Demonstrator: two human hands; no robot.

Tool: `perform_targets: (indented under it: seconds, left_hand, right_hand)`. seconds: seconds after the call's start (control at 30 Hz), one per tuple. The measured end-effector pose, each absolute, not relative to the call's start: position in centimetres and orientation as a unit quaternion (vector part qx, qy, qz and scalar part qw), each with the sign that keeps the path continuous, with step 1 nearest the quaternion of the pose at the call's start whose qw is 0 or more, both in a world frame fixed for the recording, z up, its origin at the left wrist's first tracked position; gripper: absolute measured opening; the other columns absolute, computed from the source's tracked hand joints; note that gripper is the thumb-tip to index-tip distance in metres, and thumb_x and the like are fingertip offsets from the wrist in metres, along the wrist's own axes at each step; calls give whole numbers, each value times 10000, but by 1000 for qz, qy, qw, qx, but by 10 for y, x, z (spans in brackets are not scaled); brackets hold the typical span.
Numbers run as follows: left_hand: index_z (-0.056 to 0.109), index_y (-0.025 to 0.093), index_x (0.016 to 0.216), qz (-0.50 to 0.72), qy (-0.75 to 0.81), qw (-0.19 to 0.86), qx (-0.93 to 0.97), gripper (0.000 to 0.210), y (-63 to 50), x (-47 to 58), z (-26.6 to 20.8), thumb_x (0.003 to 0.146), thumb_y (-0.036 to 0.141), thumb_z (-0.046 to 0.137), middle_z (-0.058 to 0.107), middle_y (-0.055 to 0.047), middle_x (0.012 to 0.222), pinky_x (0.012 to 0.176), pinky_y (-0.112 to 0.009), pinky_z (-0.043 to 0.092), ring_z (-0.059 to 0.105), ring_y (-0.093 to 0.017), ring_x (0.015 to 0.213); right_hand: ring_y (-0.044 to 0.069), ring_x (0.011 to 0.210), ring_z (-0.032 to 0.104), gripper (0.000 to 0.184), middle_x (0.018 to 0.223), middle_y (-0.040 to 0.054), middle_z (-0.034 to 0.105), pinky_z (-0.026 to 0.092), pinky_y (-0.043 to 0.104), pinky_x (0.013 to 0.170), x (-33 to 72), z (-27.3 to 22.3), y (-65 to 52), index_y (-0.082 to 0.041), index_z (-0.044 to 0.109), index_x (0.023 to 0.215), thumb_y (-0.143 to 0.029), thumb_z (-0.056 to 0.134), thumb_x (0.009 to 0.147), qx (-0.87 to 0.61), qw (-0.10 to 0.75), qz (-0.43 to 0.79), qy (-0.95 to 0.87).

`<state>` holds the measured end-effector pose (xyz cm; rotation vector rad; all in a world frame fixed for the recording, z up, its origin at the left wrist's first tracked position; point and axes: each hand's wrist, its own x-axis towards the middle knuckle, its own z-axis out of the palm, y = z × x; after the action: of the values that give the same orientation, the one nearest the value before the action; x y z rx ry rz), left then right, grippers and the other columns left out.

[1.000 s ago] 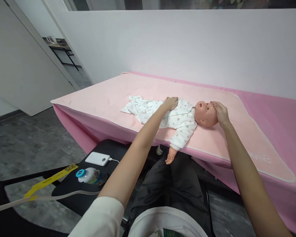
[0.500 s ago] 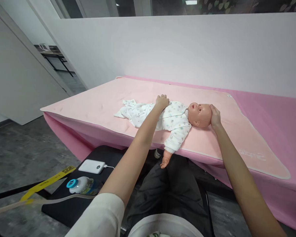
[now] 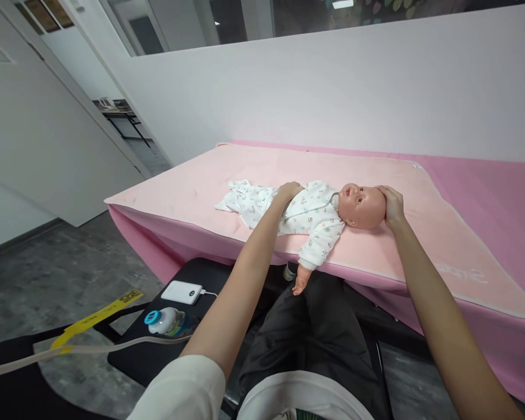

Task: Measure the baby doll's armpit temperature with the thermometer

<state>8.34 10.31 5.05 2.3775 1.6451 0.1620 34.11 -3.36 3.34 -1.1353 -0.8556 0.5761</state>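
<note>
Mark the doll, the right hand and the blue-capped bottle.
Doll [image 3: 310, 217]: head view, on its clothed torso.
Right hand [image 3: 393, 205]: head view, on the back of the hand.
Blue-capped bottle [image 3: 168, 321]: head view, on its pale body, just past the cap.

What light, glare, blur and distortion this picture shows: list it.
Head view: soft light, a faint shadow under the doll's head; head view: a small bright patch in the window; head view: the door slants, likely from lens distortion and tilt; head view: the right hand shows no obvious blur, but lettering on the pink mat is hard to read.
</note>
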Motion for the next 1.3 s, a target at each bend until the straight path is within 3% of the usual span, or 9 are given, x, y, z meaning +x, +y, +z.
perform_targets:
  seconds: [0.2, 0.33, 0.43, 0.53, 0.7, 1.03, 1.3]
  left_hand:
    - [621, 208, 1027, 67, 572, 126, 808, 418, 101, 85, 52, 767, 436, 386, 646, -97, 1087, 821, -317, 437, 595, -254, 1001]
    - [605, 206, 1038, 70, 575, 115, 807, 405, 97, 85, 53, 779, 410, 370, 643, -96, 1091, 855, -337, 423, 587, -256, 1019]
    - [589, 209, 1063, 72, 577, 106, 807, 401, 94, 84, 52, 782, 389, 367, 629, -88, 1124, 880, -339, 412, 575, -246, 1039]
    - [578, 219, 1079, 75, 573, 101, 810, 409, 94, 83, 50, 792, 405, 354, 626, -71, 1132, 896, -335, 404, 577, -232, 1032]
    - [583, 216, 1054, 80, 570, 95, 812, 397, 96, 83, 47, 811, 400, 329, 636, -66, 1101, 890, -337, 401, 582, -220, 1011]
    - [565, 221, 1102, 81, 579, 97, 806, 400, 97, 85, 47, 811, 388, 348, 613, -68, 1150, 920, -347, 376, 560, -226, 1053]
    - [572, 217, 1092, 85, 588, 106, 798, 390, 93, 85, 51, 806, 396, 375, 624, -72, 1126, 923, -349, 363, 560, -235, 1041]
  right_hand:
    - [158, 958, 562, 282, 984, 18, 646, 437, 301, 862, 348, 28, -31, -197, 664, 847, -356, 640, 615, -521, 732, 209, -386]
    - [167, 1078, 531, 325, 1148, 17, 594, 455, 321, 865, 355, 23, -30, -231, 634, 938, -403, 607, 663, -512, 753, 221, -349]
    - [152, 1019, 567, 283, 1074, 8, 620, 471, 292, 831, 355, 22, -29, -228, 631, 888, -414, 600, 676, -498, 768, 251, -315]
    - [136, 820, 610, 228, 822, -2, 648, 494, 255, 715, 349, 23, -29, -200, 619, 748, -417, 591, 680, -497, 752, 304, -307]
    - [101, 559, 548, 197, 618, -41, 593, 478, 224, 538, 341, 24, -33, -203, 573, 646, -387, 560, 714, -505, 717, 368, -308]
    - [146, 638, 596, 216, 612, -13, 611, 504, 274, 636, 342, 24, -34, -203, 569, 670, -392, 522, 763, -498, 726, 371, -296]
    - [234, 846, 634, 383, 673, 22, 644, 516, 348, 729, 350, 17, -31, -205, 595, 695, -579, 516, 710, -490, 699, 354, -383]
